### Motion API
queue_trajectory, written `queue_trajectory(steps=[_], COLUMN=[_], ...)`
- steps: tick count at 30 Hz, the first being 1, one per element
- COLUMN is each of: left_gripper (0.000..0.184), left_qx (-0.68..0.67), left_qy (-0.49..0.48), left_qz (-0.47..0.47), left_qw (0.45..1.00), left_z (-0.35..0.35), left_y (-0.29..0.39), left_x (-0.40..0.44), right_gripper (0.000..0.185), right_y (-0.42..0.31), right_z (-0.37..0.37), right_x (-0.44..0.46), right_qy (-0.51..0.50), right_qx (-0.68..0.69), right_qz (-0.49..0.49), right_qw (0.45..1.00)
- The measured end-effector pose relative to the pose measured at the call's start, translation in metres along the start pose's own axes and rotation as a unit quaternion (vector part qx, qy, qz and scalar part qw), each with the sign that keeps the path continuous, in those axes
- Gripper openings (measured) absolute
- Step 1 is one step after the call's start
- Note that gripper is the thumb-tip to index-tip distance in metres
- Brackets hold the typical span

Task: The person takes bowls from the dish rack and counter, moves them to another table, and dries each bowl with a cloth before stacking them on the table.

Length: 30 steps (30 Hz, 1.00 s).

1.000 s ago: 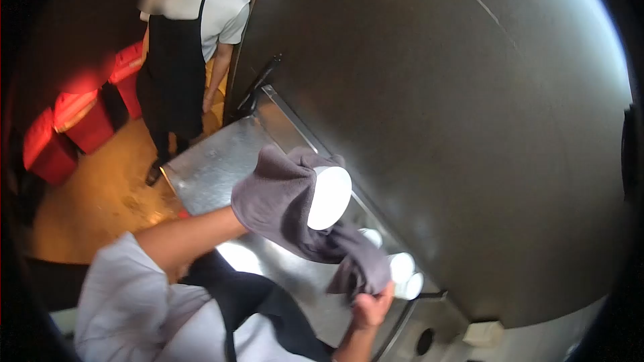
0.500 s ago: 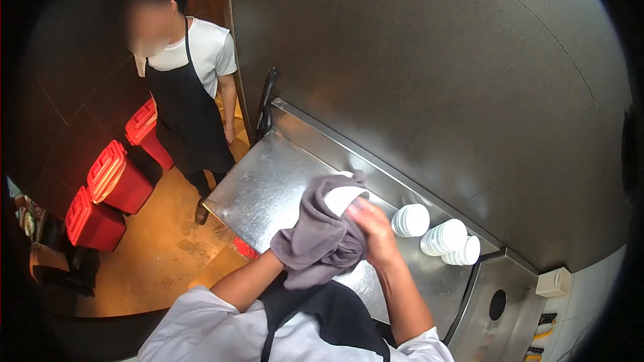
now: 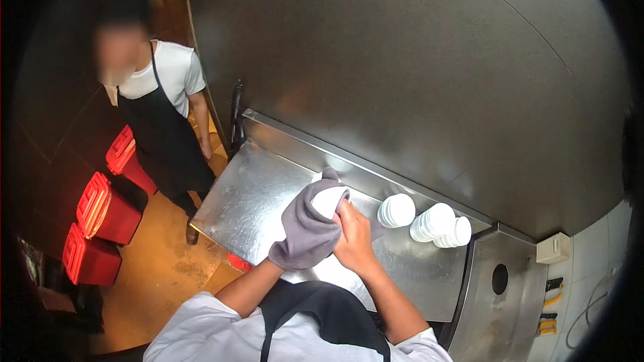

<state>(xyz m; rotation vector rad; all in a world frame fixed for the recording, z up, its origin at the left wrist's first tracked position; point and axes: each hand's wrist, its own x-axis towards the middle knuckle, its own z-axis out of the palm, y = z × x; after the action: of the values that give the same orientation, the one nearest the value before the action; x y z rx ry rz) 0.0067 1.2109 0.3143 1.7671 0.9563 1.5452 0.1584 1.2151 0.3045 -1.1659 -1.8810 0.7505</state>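
Observation:
A grey cloth [image 3: 303, 231] is wrapped round a white bowl [image 3: 329, 201], held above the steel counter [image 3: 251, 181]. My left hand [image 3: 285, 258] is underneath the cloth, its fingers covered. At the bowl's right side my right hand [image 3: 353, 238] is closed on the bowl and the edge of the cloth. Stacks of white bowls [image 3: 433, 222] stand on the counter to the right, along its raised back edge. Part of another white item shows just behind the cloth.
A person [image 3: 164, 114] in a black apron stands beyond the counter's left end. Red lidded bins [image 3: 107, 211] line the floor at left. A steel unit with a round hole [image 3: 500, 279] adjoins the counter at right. A white box [image 3: 553, 248] is on the wall.
My right hand has come from the cloth's hanging end to the bowl. The cloth is now bunched round the bowl, which is lower over the counter. The view has shifted.

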Motion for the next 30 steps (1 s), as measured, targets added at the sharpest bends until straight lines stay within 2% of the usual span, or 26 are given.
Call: queue_trajectory(steps=[1,2,3,5,7,9,10,11,12,13,15,16,18,19,21,22,23,25,26,27,30], left_gripper=[0.057,0.055,0.053,0.049,0.046,0.042,0.041,0.039,0.037,0.034,0.027,0.024,0.021,0.021,0.022,0.023,0.026,0.038,0.041,0.044,0.036], left_qx=[-0.020,-0.036,-0.049,-0.048,-0.002,0.131,0.192,0.233,0.249,0.235,0.199,0.181,0.174,0.185,0.123,0.093,0.076,0.028,0.112,0.204,0.272], left_qy=[-0.003,-0.013,-0.021,-0.035,-0.048,-0.090,-0.112,-0.127,-0.129,-0.102,-0.051,-0.026,-0.095,-0.186,-0.208,-0.216,-0.253,-0.180,-0.173,-0.149,-0.082], left_qz=[-0.005,-0.015,-0.026,-0.043,-0.061,-0.093,-0.108,-0.113,-0.109,-0.074,-0.002,0.034,0.033,-0.004,-0.059,-0.088,-0.190,-0.235,-0.136,-0.040,-0.040], left_qw=[1.000,0.999,0.998,0.997,0.997,0.983,0.969,0.957,0.953,0.964,0.979,0.983,0.980,0.965,0.968,0.968,0.945,0.955,0.969,0.967,0.958], left_z=[0.003,0.004,0.007,0.008,0.003,-0.009,-0.013,-0.015,-0.013,-0.004,0.018,0.028,0.033,0.028,0.020,0.016,0.012,0.016,0.017,0.019,0.015], left_y=[-0.002,-0.003,-0.004,-0.006,-0.007,-0.004,-0.002,-0.002,-0.001,-0.009,-0.032,-0.044,-0.064,-0.073,-0.051,-0.039,-0.038,-0.061,-0.082,-0.102,-0.150], left_x=[0.002,0.002,0.003,0.004,0.007,0.010,0.011,0.012,0.013,0.010,0.000,-0.006,-0.027,-0.043,-0.040,-0.039,-0.042,-0.061,-0.067,-0.074,-0.059], right_gripper=[0.020,0.024,0.034,0.041,0.047,0.044,0.041,0.038,0.035,0.026,0.028,0.029,0.031,0.034,0.040,0.051,0.053,0.058,0.063,0.062,0.057], right_y=[0.000,-0.001,-0.006,0.014,-0.009,-0.018,-0.015,-0.011,-0.008,-0.007,-0.006,0.001,0.015,0.008,-0.013,-0.012,-0.004,0.035,0.061,0.056,0.045], right_z=[0.002,-0.002,-0.019,-0.038,-0.045,-0.047,-0.047,-0.047,-0.046,-0.041,-0.025,-0.015,0.001,-0.002,-0.014,-0.022,-0.015,0.013,0.032,0.034,0.035], right_x=[-0.001,0.003,0.001,-0.011,-0.033,-0.051,-0.059,-0.069,-0.074,-0.072,-0.056,-0.053,-0.048,-0.044,-0.034,-0.032,-0.032,-0.032,-0.041,-0.041,-0.053], right_qy=[-0.017,-0.059,-0.116,-0.137,0.043,0.202,0.207,0.211,0.213,0.195,0.132,0.158,0.207,0.206,0.191,0.097,0.099,0.106,0.128,0.118,0.055], right_qx=[0.079,0.324,0.432,0.458,0.588,0.457,0.309,0.155,-0.002,-0.139,-0.215,-0.202,-0.171,-0.062,0.158,0.192,0.272,0.422,0.385,0.353,0.261], right_qz=[0.100,0.130,0.211,0.167,0.109,0.052,-0.003,-0.056,-0.107,-0.171,-0.229,-0.234,-0.247,-0.167,0.001,0.070,0.125,0.228,0.236,0.238,0.223], right_qw=[0.992,0.935,0.869,0.863,0.801,0.864,0.928,0.963,0.971,0.956,0.940,0.938,0.931,0.962,0.969,0.974,0.949,0.871,0.883,0.897,0.938])
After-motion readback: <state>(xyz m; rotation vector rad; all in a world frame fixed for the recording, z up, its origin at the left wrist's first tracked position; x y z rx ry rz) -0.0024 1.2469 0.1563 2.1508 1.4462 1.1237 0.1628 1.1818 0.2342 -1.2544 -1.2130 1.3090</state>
